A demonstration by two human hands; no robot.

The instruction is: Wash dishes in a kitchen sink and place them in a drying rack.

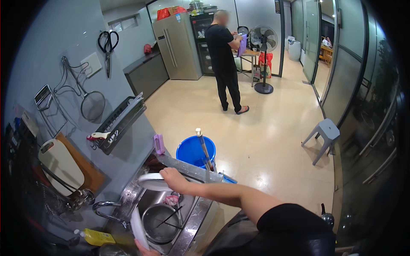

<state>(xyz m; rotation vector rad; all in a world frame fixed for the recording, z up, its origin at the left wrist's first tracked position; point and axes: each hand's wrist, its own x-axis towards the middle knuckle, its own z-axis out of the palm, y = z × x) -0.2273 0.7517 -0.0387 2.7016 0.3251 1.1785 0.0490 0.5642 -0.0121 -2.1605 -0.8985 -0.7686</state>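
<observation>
My right hand grips the rim of a white plate, held tilted above the far end of the stainless steel sink. Low in the view, my left hand holds a second white dish, seen nearly edge-on at the sink's left side. Between them, a round metal basin stands in the sink, with dark chopsticks lying across it. A pink and white cloth lies just beyond the basin. The curved chrome faucet is left of the sink.
A yellow bottle lies left of the sink. A purple brush stands at the counter's far corner. Beyond is a blue bucket with poles in it. Cutting boards lean by the wall. A person stands farther off; a gray stool is right.
</observation>
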